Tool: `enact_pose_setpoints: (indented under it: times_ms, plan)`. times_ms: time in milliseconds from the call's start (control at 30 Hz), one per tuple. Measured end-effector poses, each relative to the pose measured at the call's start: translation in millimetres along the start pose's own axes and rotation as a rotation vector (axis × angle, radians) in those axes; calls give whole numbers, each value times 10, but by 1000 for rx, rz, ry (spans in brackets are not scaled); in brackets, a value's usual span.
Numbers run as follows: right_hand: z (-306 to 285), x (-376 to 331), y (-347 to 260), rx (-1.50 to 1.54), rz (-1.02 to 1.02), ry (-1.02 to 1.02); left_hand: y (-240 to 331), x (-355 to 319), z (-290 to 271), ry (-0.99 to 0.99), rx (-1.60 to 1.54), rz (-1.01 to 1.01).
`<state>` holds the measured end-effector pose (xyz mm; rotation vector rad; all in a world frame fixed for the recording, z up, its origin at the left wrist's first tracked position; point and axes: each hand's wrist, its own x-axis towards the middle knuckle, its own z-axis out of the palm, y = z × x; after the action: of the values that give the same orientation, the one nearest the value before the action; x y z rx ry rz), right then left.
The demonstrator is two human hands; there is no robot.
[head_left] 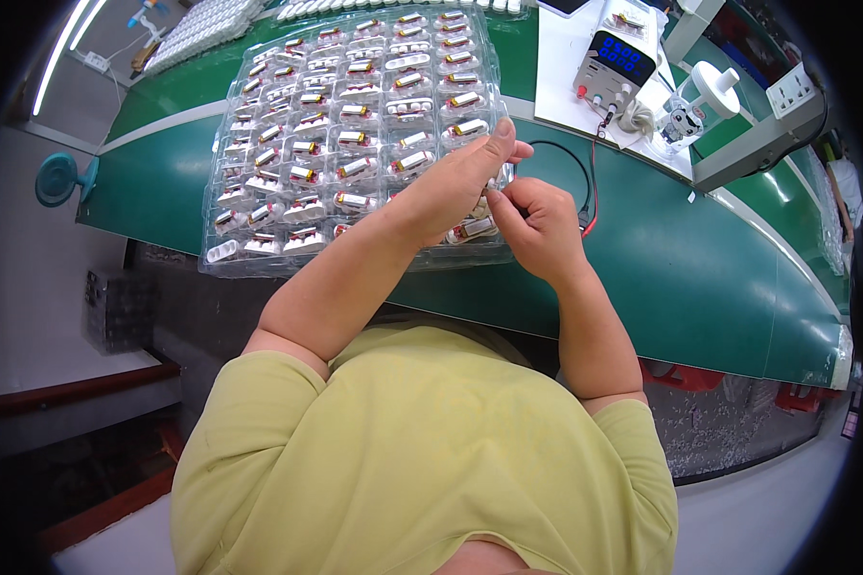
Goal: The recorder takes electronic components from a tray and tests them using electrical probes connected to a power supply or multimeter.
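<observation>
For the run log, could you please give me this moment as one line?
left hand: pinching small part | right hand: touching same part | below: clear compartment tray of small cells | surface: green bench

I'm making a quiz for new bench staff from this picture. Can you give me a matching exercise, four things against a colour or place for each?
Things:
1. clear tray
2. power supply box
3. bench top
4. left hand

Places or colours:
A. green
B. on the white sheet at the far right, with a lit blue display
C. over the tray's near right corner, fingers close to the right hand
D. holds rows of small cells, its front edge over the bench edge

Pairs: 1-D, 2-B, 3-A, 4-C
</observation>
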<state>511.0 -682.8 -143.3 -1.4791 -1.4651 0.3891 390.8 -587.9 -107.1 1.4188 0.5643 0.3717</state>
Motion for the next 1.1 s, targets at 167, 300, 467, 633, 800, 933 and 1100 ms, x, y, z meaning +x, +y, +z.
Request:
enact_pose_setpoints:
  times_ms: [167, 300, 467, 633, 800, 933, 1100]
  plan:
    - [-12, 4, 5, 54, 21, -16, 16, -8, -4, 25, -37, -25]
    - [12, -4, 17, 60, 3, 3, -33, 41, 20, 47, -226, -63]
    - [2, -6, 35, 134, 48, 12, -105, 89, 7, 49, -360, -97]
    - [-16, 2, 13, 92, 52, 2, -89, 75, 21, 65, -360, -68]
    - [-56, 6, 14, 29, 79, -101, -81, 47, 78, 96, -163, -59]
    - [-18, -24, 28, 116, 17, -90, -123, 29, 150, 131, 469, 198]
    - [-74, -15, 102, 419, 399, -189, -145, -9, 81, 145, 278, 256]
